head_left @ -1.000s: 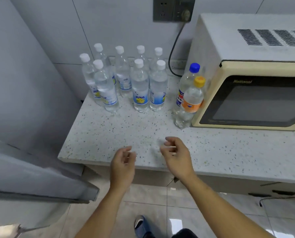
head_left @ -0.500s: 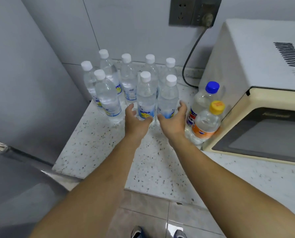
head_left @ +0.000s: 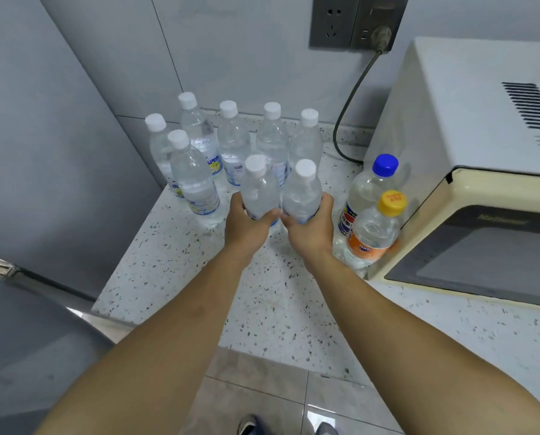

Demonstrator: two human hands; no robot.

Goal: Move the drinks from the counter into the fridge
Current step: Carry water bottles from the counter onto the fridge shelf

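The speckled counter (head_left: 262,302) runs under everything, with the grey fridge (head_left: 42,189) rising along its left edge, well to the left of the two hands. To the right of the hands sits the cream microwave (head_left: 469,171), its cord going up to the wall socket (head_left: 358,22) behind.

Both hands are out over the counter, side by side and touching at the thumbs. The left hand (head_left: 246,226) has its fingers curled round the lower half of a clear white-capped bottle (head_left: 259,188); the right hand (head_left: 309,227) is wrapped the same way round a second white-capped bottle (head_left: 303,191). The two bottles stand upright and close together; whether they are lifted off the counter I cannot tell.

Behind and to the left of the grip stand six more white-capped bottles (head_left: 234,142) in a cluster against the wall. Just right of the right hand, against the microwave, are a blue-capped bottle (head_left: 366,189) and, in front of it, an orange-labelled bottle (head_left: 372,233) with a yellow cap.
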